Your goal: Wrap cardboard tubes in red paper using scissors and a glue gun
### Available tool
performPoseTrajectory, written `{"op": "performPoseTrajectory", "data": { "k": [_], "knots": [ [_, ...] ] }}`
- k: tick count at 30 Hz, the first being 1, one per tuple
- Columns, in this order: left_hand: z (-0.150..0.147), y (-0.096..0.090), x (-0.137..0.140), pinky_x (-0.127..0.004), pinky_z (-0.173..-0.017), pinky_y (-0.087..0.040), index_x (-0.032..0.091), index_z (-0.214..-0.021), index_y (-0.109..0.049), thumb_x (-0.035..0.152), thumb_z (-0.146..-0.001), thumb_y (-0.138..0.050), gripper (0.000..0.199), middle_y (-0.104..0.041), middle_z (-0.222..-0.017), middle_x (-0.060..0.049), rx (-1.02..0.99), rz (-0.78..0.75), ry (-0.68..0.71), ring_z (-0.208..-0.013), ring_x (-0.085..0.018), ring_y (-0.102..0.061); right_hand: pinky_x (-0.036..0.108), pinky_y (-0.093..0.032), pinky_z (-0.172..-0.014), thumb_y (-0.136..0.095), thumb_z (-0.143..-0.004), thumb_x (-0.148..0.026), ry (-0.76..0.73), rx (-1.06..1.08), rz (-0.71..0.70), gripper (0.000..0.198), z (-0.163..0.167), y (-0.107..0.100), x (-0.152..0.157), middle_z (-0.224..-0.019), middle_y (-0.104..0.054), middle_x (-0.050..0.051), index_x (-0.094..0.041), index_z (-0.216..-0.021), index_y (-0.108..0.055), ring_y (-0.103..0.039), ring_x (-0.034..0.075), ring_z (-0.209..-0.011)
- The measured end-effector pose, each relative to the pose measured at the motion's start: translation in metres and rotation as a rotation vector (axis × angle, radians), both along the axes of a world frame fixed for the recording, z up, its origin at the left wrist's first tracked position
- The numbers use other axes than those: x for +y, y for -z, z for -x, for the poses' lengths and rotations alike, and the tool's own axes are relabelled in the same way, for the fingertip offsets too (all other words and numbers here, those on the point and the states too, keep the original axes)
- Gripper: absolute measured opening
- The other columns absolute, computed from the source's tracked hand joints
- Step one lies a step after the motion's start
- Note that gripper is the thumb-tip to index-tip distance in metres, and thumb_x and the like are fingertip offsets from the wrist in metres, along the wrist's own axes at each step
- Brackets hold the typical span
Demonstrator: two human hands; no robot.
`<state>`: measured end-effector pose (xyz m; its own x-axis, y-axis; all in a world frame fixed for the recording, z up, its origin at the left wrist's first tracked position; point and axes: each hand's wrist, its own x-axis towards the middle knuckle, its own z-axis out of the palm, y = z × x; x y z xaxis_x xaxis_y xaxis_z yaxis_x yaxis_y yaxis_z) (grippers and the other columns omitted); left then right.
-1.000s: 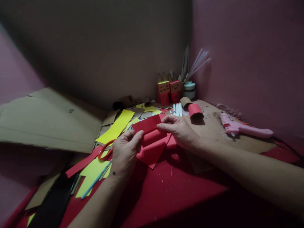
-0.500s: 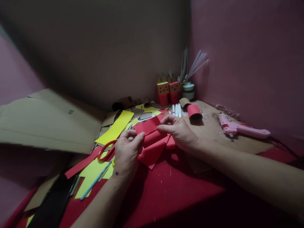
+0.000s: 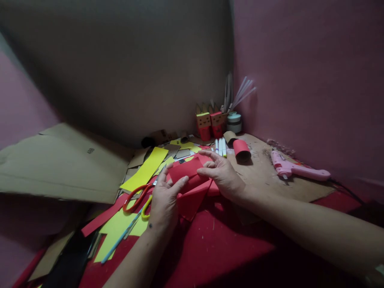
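Note:
Between my two hands is a piece of red paper, slightly curved and held by its side edges. My left hand has its thumb on the near face and its fingers behind the left edge. At the right edge, my right hand pinches the paper between thumb and fingers. Below lies another folded red sheet on the red tabletop. Scissors with red and yellow handles lie just left of my left hand, their blades partly hidden. A blue-striped pencil rests on yellow paper cutouts.
At the back stand two decorated boxes with drawn faces, a lidded jar and glue sticks. Several markers, a red-covered tube and a pink glue gun lie rightward. A cardboard sheet leans at left.
The red paper between my hands is spread and tilted more toward me, and my left hand's fingers have opened out along its edge. The view has shifted slightly.

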<state>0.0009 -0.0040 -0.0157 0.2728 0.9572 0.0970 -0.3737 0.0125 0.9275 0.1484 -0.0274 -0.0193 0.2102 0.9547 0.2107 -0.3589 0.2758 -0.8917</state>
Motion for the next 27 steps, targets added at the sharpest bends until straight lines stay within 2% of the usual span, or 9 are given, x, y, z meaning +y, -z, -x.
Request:
{"op": "performPoseTrajectory", "data": {
  "k": [7,11,17,20,23,27],
  "knots": [
    [0.0,-0.002,-0.006,-0.044,-0.082,-0.053,0.014,-0.122,-0.053,0.021,-0.064,-0.078,0.064,-0.072,-0.098,-0.013,0.069,0.025,-0.018,-0.085,-0.029,-0.069,0.027,-0.041,-0.065,-0.068,-0.067,-0.015,-0.032,-0.051,-0.083,0.052,0.012,0.002,-0.008,-0.057,-0.047,-0.011,-0.02,-0.117,-0.054,-0.049,0.008,-0.056],
    [0.003,-0.005,-0.002,-0.042,-0.08,-0.054,0.018,-0.124,-0.051,0.016,-0.064,-0.075,0.064,-0.072,-0.096,-0.009,0.025,0.06,-0.01,-0.083,-0.026,-0.07,0.025,-0.039,-0.061,-0.069,-0.067,-0.014,-0.017,-0.029,-0.036,0.051,0.007,-0.002,-0.009,-0.056,-0.051,-0.01,-0.019,-0.115,-0.055,-0.047,0.007,-0.053],
    [0.007,-0.012,-0.003,-0.037,-0.072,-0.056,0.018,-0.126,-0.048,0.013,-0.061,-0.077,0.072,-0.072,-0.08,-0.005,0.015,0.116,0.018,-0.076,-0.025,-0.07,0.026,-0.043,-0.062,-0.07,-0.065,-0.013,-0.062,0.008,-0.011,0.049,-0.005,-0.004,-0.006,-0.057,-0.056,-0.008,-0.018,-0.111,-0.054,-0.054,0.009,-0.055],
    [0.006,-0.012,-0.008,-0.035,-0.064,-0.056,0.021,-0.129,-0.045,0.015,-0.061,-0.078,0.076,-0.07,-0.073,-0.002,0.035,0.122,0.011,-0.068,-0.023,-0.07,0.028,-0.047,-0.065,-0.071,-0.066,-0.015,-0.132,-0.029,-0.004,0.054,-0.002,-0.002,-0.007,-0.069,-0.062,-0.005,-0.019,-0.116,-0.049,-0.06,0.011,-0.062],
    [0.004,-0.009,-0.011,-0.031,-0.058,-0.055,0.021,-0.129,-0.045,0.02,-0.059,-0.08,0.078,-0.065,-0.066,0.003,0.1,0.082,-0.031,-0.061,-0.02,-0.068,0.028,-0.05,-0.069,-0.075,-0.063,-0.015,-0.117,-0.088,-0.04,0.063,0.002,0.001,-0.008,-0.09,-0.066,0.001,-0.022,-0.119,-0.046,-0.064,0.014,-0.075],
    [0.003,-0.006,-0.012,-0.03,-0.059,-0.056,0.021,-0.126,-0.047,0.024,-0.058,-0.081,0.076,-0.065,-0.067,0.003,0.156,0.06,-0.027,-0.062,-0.02,-0.068,0.028,-0.051,-0.068,-0.075,-0.061,-0.01,-0.13,-0.03,-0.014,0.066,0.003,0.002,-0.009,-0.089,-0.067,0.0,-0.022,-0.119,-0.046,-0.065,0.013,-0.072]
  ]
}}
